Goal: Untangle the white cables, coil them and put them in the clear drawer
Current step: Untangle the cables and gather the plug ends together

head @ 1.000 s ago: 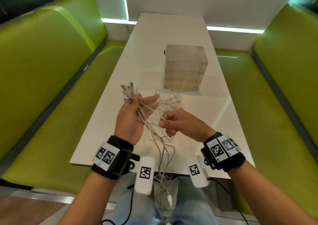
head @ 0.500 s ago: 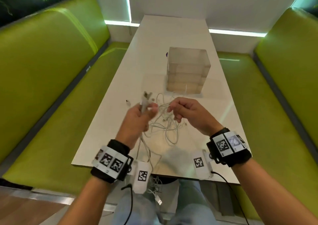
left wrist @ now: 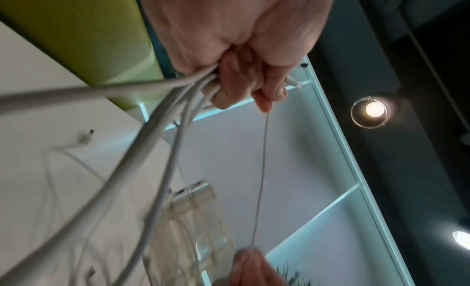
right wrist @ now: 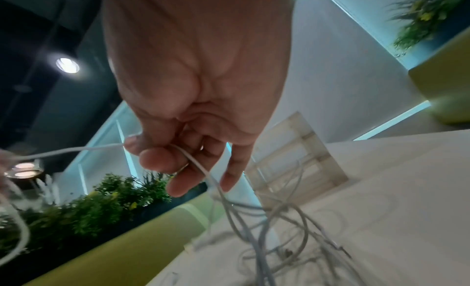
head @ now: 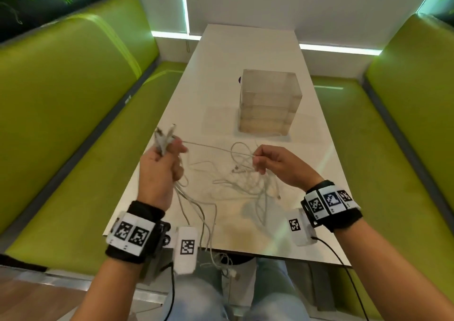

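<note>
A tangle of white cables (head: 248,185) lies on the near part of the white table (head: 245,50). My left hand (head: 162,163) grips a bundle of cable ends (left wrist: 178,101), their plugs (head: 164,134) sticking up above the fist. One thin cable (head: 216,148) runs taut from that fist to my right hand (head: 270,161), which pinches it between thumb and fingers (right wrist: 162,159). Several strands hang over the near table edge toward my lap (head: 221,264). The clear drawer unit (head: 269,104) stands beyond the tangle, its drawers looking closed.
Green benches flank the table on the left (head: 61,112) and right (head: 405,124). A loose plug (left wrist: 86,137) lies on the table by the left hand. A small dark object (head: 239,80) peeks from behind the drawer unit.
My hands have moved apart, the left to the left and the right to the right, drawing one cable taut between them and spreading the tangle on the table.
</note>
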